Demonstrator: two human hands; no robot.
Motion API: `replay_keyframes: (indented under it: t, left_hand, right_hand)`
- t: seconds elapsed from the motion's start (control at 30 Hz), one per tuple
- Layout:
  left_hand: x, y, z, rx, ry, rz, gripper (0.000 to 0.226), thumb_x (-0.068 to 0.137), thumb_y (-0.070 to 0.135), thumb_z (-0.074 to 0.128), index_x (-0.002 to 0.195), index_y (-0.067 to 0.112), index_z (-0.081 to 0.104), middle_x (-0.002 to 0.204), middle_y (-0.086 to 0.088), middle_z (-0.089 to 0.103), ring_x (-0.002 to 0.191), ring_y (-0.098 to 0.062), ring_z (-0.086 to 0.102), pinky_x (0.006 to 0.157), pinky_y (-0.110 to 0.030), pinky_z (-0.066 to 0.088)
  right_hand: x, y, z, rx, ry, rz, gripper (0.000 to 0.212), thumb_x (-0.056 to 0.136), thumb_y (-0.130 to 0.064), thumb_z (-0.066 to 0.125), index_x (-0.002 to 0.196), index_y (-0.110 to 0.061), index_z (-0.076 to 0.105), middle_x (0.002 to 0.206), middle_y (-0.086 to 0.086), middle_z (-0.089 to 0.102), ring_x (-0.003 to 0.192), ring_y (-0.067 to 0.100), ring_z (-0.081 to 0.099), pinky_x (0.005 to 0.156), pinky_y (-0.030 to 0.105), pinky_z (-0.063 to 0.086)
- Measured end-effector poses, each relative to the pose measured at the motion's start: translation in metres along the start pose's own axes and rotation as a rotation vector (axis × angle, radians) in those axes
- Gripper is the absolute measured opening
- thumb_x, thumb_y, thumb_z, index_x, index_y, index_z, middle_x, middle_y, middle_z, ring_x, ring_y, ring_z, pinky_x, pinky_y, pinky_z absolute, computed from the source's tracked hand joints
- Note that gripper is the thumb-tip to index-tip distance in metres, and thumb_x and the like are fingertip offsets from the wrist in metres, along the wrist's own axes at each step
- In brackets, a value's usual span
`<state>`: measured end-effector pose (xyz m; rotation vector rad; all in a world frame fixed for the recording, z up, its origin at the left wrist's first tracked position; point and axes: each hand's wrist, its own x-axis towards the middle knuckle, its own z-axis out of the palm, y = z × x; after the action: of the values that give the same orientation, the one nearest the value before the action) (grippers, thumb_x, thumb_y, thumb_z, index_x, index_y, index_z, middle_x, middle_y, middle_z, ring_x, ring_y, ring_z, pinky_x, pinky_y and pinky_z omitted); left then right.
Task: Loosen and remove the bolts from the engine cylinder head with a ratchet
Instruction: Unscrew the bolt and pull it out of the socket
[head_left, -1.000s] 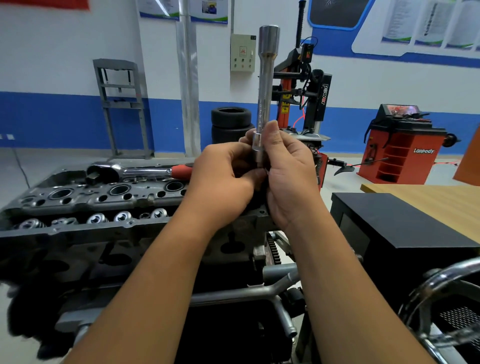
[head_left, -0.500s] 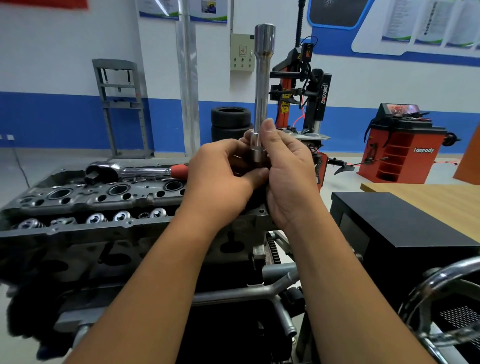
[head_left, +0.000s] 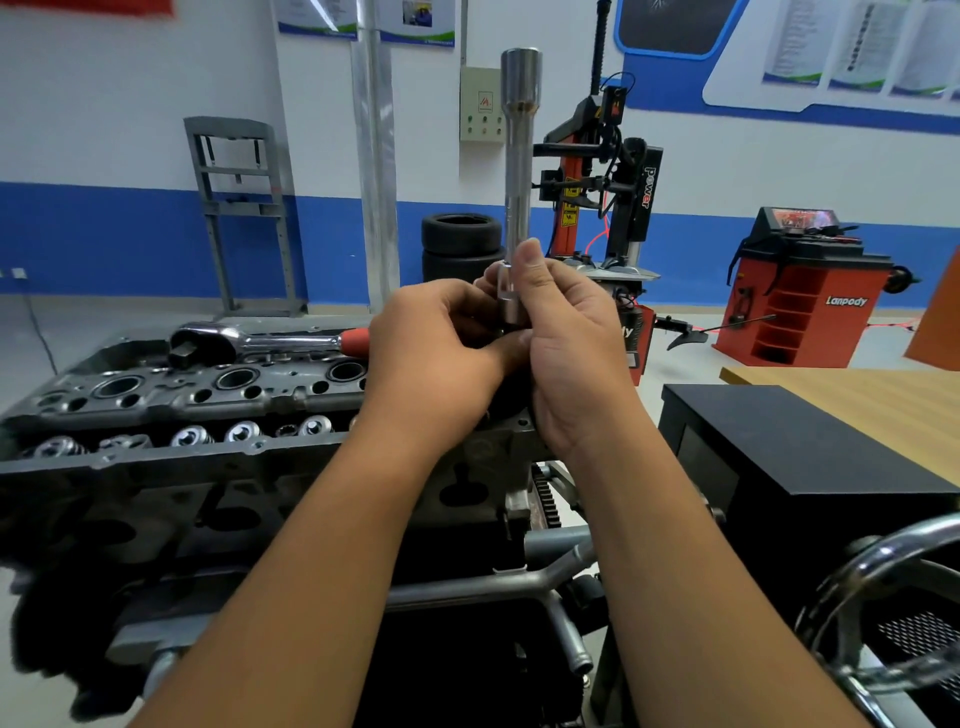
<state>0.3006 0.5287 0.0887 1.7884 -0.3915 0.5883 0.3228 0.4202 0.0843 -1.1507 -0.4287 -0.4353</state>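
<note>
A long chrome socket extension (head_left: 518, 171) stands upright above the right end of the grey cylinder head (head_left: 208, 410). My right hand (head_left: 566, 353) grips its lower end, thumb up along the shaft. My left hand (head_left: 441, 358) has its fingers curled at the base of the extension, and what they pinch there is hidden. The ratchet (head_left: 260, 343), with a chrome head and red grip, lies flat on the far edge of the cylinder head, left of my hands. Valve springs and open bores show along the head's top.
A black box (head_left: 810, 457) stands right of the engine, a wooden table (head_left: 883, 410) behind it. A chrome hand wheel (head_left: 883, 613) sits at the lower right. Stacked tyres (head_left: 460, 244), a tyre changer (head_left: 608, 171) and a red wheel balancer (head_left: 805, 291) stand along the back wall.
Both hands and the upright extension have stayed almost in place, with only a slight shift of the shaft. The ratchet has not moved.
</note>
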Motion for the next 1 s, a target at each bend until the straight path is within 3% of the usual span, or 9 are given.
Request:
replay_keyframes:
  t: [0.2,0.3,0.4,0.53,0.63,0.7,0.8,0.93,1.0]
  left_hand:
    - [-0.0007,0.0026,-0.002,-0.043,-0.149,0.02,0.026,0.091,0.008,0.077,0.092,0.034,0.074,0.091,0.014,0.079,0.086,0.004,0.073,0.084,-0.024,0.062]
    - [-0.0004,0.0011,-0.0015,-0.009,-0.075,0.011,0.022,0.084,0.013,0.085,0.092,0.03,0.074,0.087,0.01,0.078,0.081,0.0,0.074,0.08,-0.028,0.062]
    - [-0.0002,-0.0012,-0.0006,0.02,-0.002,0.0,0.021,0.078,0.02,0.09,0.092,0.026,0.076,0.083,0.009,0.077,0.075,-0.001,0.073,0.074,-0.029,0.064]
    - [0.0001,0.0012,-0.0019,-0.017,-0.131,0.034,0.024,0.092,0.009,0.076,0.091,0.033,0.074,0.089,0.012,0.079,0.083,0.002,0.073,0.08,-0.023,0.062]
    - [0.0002,0.0004,-0.0014,-0.02,-0.117,0.021,0.027,0.09,0.007,0.078,0.092,0.033,0.073,0.089,0.01,0.079,0.083,0.0,0.074,0.081,-0.029,0.063]
    - [-0.0005,-0.0008,-0.0007,0.008,-0.058,0.016,0.023,0.083,0.014,0.086,0.09,0.031,0.072,0.084,0.01,0.078,0.077,0.001,0.073,0.074,-0.025,0.063]
    - [-0.0001,-0.0018,-0.0009,0.015,-0.009,0.015,0.023,0.079,0.019,0.089,0.088,0.03,0.072,0.08,0.01,0.076,0.073,0.002,0.072,0.066,-0.02,0.061]
    - [-0.0007,0.0019,-0.0014,-0.017,-0.128,0.032,0.026,0.09,0.012,0.079,0.092,0.037,0.071,0.091,0.014,0.078,0.085,0.005,0.072,0.079,-0.019,0.061]
    - [-0.0006,0.0023,-0.0017,-0.011,-0.119,0.035,0.027,0.089,0.01,0.08,0.091,0.035,0.071,0.09,0.014,0.078,0.084,0.005,0.072,0.082,-0.021,0.061]
  right_hand:
    - [0.0017,0.0011,-0.0008,-0.014,-0.009,0.007,0.034,0.092,-0.046,0.063,0.082,-0.016,0.072,0.085,0.01,0.069,0.085,0.027,0.068,0.084,0.048,0.06]
    - [0.0025,0.0002,-0.0021,0.011,0.02,0.002,0.027,0.085,-0.042,0.073,0.085,-0.015,0.072,0.088,0.01,0.071,0.083,0.025,0.07,0.079,0.047,0.062]
    - [0.0024,0.0015,-0.0038,-0.017,0.036,-0.019,0.033,0.081,-0.038,0.079,0.093,-0.009,0.068,0.091,0.012,0.069,0.083,0.026,0.068,0.08,0.05,0.061]
    - [0.0014,0.001,-0.0028,-0.022,0.038,-0.009,0.043,0.089,-0.047,0.069,0.094,-0.005,0.07,0.086,0.011,0.071,0.085,0.028,0.069,0.08,0.048,0.06]
    - [0.0019,-0.0002,-0.004,0.038,0.033,0.013,0.034,0.098,-0.041,0.065,0.08,-0.014,0.075,0.081,0.008,0.072,0.08,0.025,0.07,0.075,0.042,0.061]
    - [0.0014,-0.001,-0.0032,0.043,0.033,0.004,0.024,0.09,-0.038,0.073,0.08,-0.016,0.074,0.085,0.009,0.071,0.08,0.025,0.07,0.074,0.045,0.062]
    - [0.0005,0.0003,-0.0034,-0.007,0.042,-0.014,0.028,0.082,-0.035,0.079,0.091,-0.011,0.068,0.09,0.009,0.071,0.081,0.024,0.07,0.077,0.05,0.062]
    - [0.0009,0.001,-0.0032,-0.001,0.015,-0.007,0.033,0.092,-0.041,0.067,0.09,-0.008,0.071,0.088,0.009,0.072,0.086,0.028,0.07,0.085,0.054,0.06]
    - [0.0016,0.0005,-0.0019,0.017,0.006,0.007,0.031,0.091,-0.043,0.065,0.084,-0.014,0.075,0.087,0.008,0.073,0.088,0.027,0.07,0.086,0.049,0.061]
